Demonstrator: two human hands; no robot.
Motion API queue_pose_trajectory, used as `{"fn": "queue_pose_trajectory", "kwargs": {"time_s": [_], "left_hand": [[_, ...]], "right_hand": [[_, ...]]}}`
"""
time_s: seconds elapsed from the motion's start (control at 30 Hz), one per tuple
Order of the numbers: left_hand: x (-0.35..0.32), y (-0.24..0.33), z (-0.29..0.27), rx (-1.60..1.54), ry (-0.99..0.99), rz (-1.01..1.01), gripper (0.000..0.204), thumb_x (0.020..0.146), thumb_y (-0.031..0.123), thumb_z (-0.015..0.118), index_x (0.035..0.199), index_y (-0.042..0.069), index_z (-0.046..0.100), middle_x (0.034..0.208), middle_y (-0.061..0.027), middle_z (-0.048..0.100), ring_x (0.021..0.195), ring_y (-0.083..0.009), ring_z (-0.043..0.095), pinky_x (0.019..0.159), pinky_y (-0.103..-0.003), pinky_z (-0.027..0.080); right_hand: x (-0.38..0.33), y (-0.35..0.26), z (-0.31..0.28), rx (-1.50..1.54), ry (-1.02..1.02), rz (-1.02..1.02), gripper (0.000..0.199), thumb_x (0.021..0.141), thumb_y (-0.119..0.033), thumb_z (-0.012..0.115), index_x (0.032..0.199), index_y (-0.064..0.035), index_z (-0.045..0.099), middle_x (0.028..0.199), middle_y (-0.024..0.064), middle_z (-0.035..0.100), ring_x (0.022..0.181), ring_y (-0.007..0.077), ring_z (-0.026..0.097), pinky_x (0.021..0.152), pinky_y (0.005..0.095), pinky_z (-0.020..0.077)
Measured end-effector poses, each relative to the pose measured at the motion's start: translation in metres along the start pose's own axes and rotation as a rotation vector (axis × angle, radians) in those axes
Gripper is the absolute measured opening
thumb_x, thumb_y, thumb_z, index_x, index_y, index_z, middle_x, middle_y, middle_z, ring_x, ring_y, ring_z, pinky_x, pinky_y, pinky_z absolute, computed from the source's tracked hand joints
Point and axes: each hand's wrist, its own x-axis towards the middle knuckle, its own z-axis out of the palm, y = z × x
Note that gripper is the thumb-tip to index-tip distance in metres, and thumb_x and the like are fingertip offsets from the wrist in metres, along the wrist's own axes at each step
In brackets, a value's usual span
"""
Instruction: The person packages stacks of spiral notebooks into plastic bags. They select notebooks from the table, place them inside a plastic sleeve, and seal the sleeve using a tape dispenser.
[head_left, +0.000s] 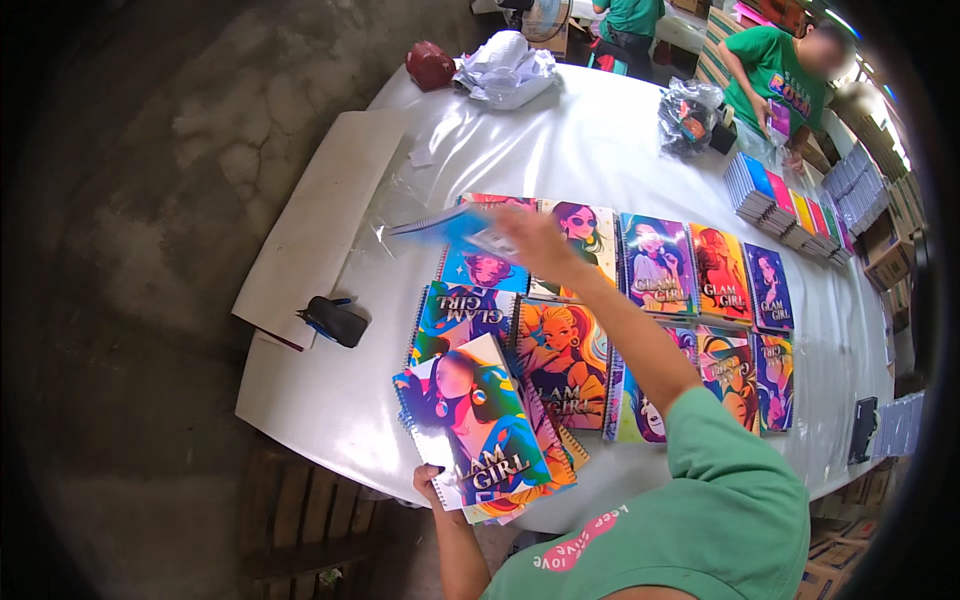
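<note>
My left hand (429, 486) grips the lower left edge of a fanned stack of spiral notebooks (470, 425) at the table's near edge. The top one has a multicoloured cover with a drawn figure wearing earrings. My right hand (527, 242) reaches forward across the table, its fingers closed on a blue spiral notebook (450, 228), which is tilted and smeared by motion. Beneath and around that arm lie rows of notebook piles, among them an orange-covered notebook (562, 350), a purple one (657, 262) and a cream one (574, 235).
A black pouch-like item (340, 322) lies at the left, near a cardboard sheet (310, 215). White crumpled plastic (505, 72) and a dark red bundle (429, 66) sit at the far edge. Stacked notebooks (765, 190) stand far right, beside a co-worker in green (765, 70).
</note>
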Motion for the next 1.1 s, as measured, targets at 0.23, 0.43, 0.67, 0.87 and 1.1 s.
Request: {"fn": "queue_pose_trajectory", "kwargs": {"time_s": [0.23,0.43,0.67,0.87,1.1], "left_hand": [[0.03,-0.048,0.038,-0.086,-0.169,-0.178,0.081,0.067,0.052,0.067,0.125,0.0,0.046,0.114,-0.0159,0.057,0.099,-0.0284,0.058,0.085,-0.042,0.05],[0.016,-0.086,0.017,0.066,-0.176,-0.255,0.092,0.063,0.061,0.066,0.128,0.001,0.042,0.117,-0.0159,0.055,0.102,-0.0296,0.057,0.088,-0.045,0.049],[0.024,-0.061,0.047,0.445,-0.115,-0.122,0.106,0.058,0.072,0.065,0.132,0.002,0.038,0.121,-0.0158,0.052,0.105,-0.0311,0.055,0.091,-0.047,0.047],[0.034,-0.059,0.074,0.434,-0.167,-0.205,0.1,0.062,0.075,0.062,0.129,0.004,0.042,0.121,-0.0161,0.053,0.11,-0.0312,0.052,0.097,-0.045,0.044],[0.043,-0.103,0.053,0.101,-0.275,-0.256,0.058,0.059,0.016,0.052,0.115,0.0,0.052,0.09,-0.0112,0.062,0.075,-0.0248,0.062,0.072,-0.037,0.055]], "right_hand": [[-0.075,-0.016,-0.039,0.574,-0.444,-0.06,0.028,0.077,0.018,0.048,0.097,-0.001,0.056,0.1,0.0091,0.065,0.11,0.0263,0.056,0.097,0.037,0.0414],[-0.096,0.039,-0.037,-0.192,-0.138,0.241,0.037,0.085,-0.008,0.055,0.122,-0.0053,0.053,0.123,0.0132,0.056,0.125,0.0312,0.043,0.102,0.0426,0.035],[-0.127,0.05,-0.051,-0.266,0.284,0.231,0.023,0.081,-0.006,0.057,0.103,-0.0085,0.063,0.092,0.0138,0.067,0.074,0.0288,0.066,0.062,0.0373,0.0534],[-0.116,-0.123,-0.098,-0.355,0.051,-0.321,0.024,0.079,-0.011,0.062,0.1,-0.0012,0.063,0.098,0.011,0.067,0.086,0.0196,0.066,0.071,0.0316,0.0546],[-0.16,-0.04,-0.104,-0.254,-0.104,-0.018,0.031,0.08,-0.019,0.063,0.109,-0.0084,0.06,0.11,0.01,0.063,0.099,0.0254,0.062,0.083,0.0342,0.0501]]}}
